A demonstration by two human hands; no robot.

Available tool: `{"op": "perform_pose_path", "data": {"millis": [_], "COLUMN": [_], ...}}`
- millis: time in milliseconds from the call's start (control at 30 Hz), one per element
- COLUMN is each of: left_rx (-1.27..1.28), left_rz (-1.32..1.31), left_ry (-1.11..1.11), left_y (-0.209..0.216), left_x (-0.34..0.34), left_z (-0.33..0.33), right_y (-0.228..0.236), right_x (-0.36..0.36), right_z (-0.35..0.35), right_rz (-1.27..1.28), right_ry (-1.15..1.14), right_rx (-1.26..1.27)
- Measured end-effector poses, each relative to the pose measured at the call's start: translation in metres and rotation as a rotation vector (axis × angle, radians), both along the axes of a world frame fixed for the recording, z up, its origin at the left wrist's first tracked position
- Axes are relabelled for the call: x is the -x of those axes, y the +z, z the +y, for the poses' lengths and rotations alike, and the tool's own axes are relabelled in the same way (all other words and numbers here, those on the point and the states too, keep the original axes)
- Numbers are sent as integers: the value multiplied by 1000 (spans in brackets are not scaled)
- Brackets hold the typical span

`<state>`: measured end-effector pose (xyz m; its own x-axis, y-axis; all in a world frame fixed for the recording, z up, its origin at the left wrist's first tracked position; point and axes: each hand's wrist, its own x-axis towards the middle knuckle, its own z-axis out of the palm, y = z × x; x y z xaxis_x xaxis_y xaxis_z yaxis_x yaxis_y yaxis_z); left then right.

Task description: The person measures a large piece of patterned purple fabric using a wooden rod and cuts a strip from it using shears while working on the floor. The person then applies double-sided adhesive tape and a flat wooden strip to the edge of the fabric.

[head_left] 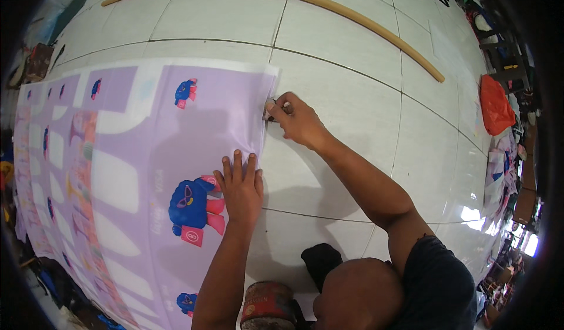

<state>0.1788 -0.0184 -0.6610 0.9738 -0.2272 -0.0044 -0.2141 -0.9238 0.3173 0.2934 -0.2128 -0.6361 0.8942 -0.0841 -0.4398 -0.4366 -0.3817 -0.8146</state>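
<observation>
A large purple and white printed sheet [205, 136] lies on the floor at the left, with blue and pink cartoon figures on it. My left hand [241, 189] rests flat on the sheet near its right edge, fingers spread and holding nothing. Farther away, my right hand [296, 118] pinches at that same edge. Between its thumb and fingers is a small pale and dark piece [270, 111], too small and covered to name. Light folds run through the sheet between the two hands.
A long tan pole [382, 30] lies across the tiled floor [335, 101] at the far side. Close by at the bottom stands a tin [267, 306] with a red label. An orange-red bag [496, 106] and assorted clutter line the right side.
</observation>
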Motion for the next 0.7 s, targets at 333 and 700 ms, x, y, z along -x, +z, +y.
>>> {"op": "perform_pose_path", "data": {"millis": [333, 700], "left_rx": [3, 5], "left_rz": [17, -20], "left_ry": [3, 6], "left_y": [-1, -8], "left_x": [-1, 0], "left_z": [0, 2], "right_y": [-11, 4], "right_x": [-13, 44], "right_z": [-27, -71], "right_rz": [200, 305], "right_ry": [12, 164], "right_rx": [-201, -296]}}
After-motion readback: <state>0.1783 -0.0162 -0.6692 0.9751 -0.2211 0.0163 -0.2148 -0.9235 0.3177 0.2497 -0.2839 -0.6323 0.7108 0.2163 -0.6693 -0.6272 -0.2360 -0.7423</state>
